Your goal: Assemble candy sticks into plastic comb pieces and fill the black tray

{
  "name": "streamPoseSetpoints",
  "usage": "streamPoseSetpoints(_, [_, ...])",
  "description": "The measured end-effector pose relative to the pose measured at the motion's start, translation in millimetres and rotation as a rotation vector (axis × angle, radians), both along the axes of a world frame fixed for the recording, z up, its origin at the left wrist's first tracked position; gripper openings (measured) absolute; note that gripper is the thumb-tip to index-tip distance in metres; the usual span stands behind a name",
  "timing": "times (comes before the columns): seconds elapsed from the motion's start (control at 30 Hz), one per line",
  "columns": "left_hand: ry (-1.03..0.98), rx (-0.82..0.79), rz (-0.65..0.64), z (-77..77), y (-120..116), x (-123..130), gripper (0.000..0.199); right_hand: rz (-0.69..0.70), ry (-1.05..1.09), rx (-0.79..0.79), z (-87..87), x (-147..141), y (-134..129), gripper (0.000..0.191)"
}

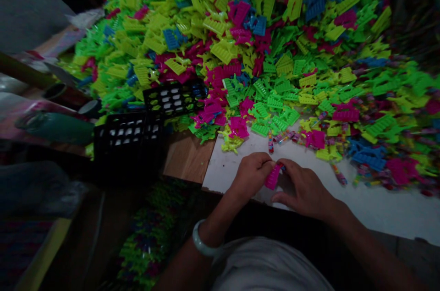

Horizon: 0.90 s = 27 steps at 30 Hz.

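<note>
Near the front edge of the white board [223,169], my left hand [252,174] pinches a pink plastic piece [272,178] with ridges. My right hand [304,188] is at the other side of the piece, its index finger against the top and its thumb apart below. Something small and dark shows by that fingertip, too small to make out. Just beyond my hands a small wrapped tube [271,143] lies on the board, beside green pieces [278,121] and a pink piece [313,139].
A large heap of yellow, green, pink and blue pieces [192,20] spans the back. Black crates [129,137] and a teal bottle [58,128] stand at the left. More wrapped tubes [339,174] lie at the right. Part of a person shows at the top left.
</note>
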<state>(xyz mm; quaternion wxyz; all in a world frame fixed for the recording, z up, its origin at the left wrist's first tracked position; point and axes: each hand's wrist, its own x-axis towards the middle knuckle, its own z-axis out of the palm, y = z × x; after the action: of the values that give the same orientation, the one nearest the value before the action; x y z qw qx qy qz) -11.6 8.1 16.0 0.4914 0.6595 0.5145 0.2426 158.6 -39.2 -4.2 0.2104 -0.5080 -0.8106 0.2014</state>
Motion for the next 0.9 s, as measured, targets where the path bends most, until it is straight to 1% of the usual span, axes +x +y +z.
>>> streamPoseSetpoints(0.03, [-0.003,-0.028,0.001,0.7,1.7,1.3,0.022,-0.015,-0.049,0.008,0.3,-1.3,-0.2,0.066])
streamPoseSetpoints(0.07, [-0.008,-0.053,0.001,1.3,3.0,2.7,0.022,-0.028,-0.086,0.014,0.3,-2.4,0.3,0.066])
streamPoseSetpoints(0.17, [-0.025,-0.099,-0.006,2.0,4.4,6.3,0.022,-0.058,-0.121,0.071,-1.4,-3.7,4.9,0.052])
streamPoseSetpoints(0.27, [0.0,-0.083,0.008,2.7,1.6,8.0,0.023,-0.047,-0.116,0.169,-3.9,-2.5,9.6,0.046])
streamPoseSetpoints(0.33, [0.061,-0.027,0.012,4.9,-1.2,8.2,0.024,-0.022,-0.098,0.157,-4.4,-1.9,11.1,0.043])
streamPoseSetpoints(0.47, [0.209,0.112,-0.026,11.2,-4.5,8.3,0.023,-0.019,-0.014,0.026,-3.2,-3.6,10.7,0.037])
streamPoseSetpoints(0.53, [0.221,0.113,-0.034,11.7,-4.1,8.7,0.023,-0.023,-0.017,0.03,-3.7,-5.2,9.8,0.035])
streamPoseSetpoints(0.63, [0.171,0.039,0.0,7.3,-1.9,9.1,0.022,-0.014,-0.037,0.114,-7.9,-8.0,8.1,0.034])
streamPoseSetpoints(0.7, [0.131,-0.004,0.023,3.3,-0.4,8.5,0.022,-0.025,-0.042,0.131,-11.2,-9.9,6.9,0.036])
streamPoseSetpoints(0.8, [0.098,-0.048,0.05,0.1,0.5,6.8,0.022,-0.048,-0.07,0.067,-11.3,-12.3,5.8,0.042])
streamPoseSetpoints(0.9, [0.102,-0.049,0.076,-0.1,-0.3,5.3,0.021,-0.038,-0.109,-0.025,-4.1,-12.5,6.2,0.062])
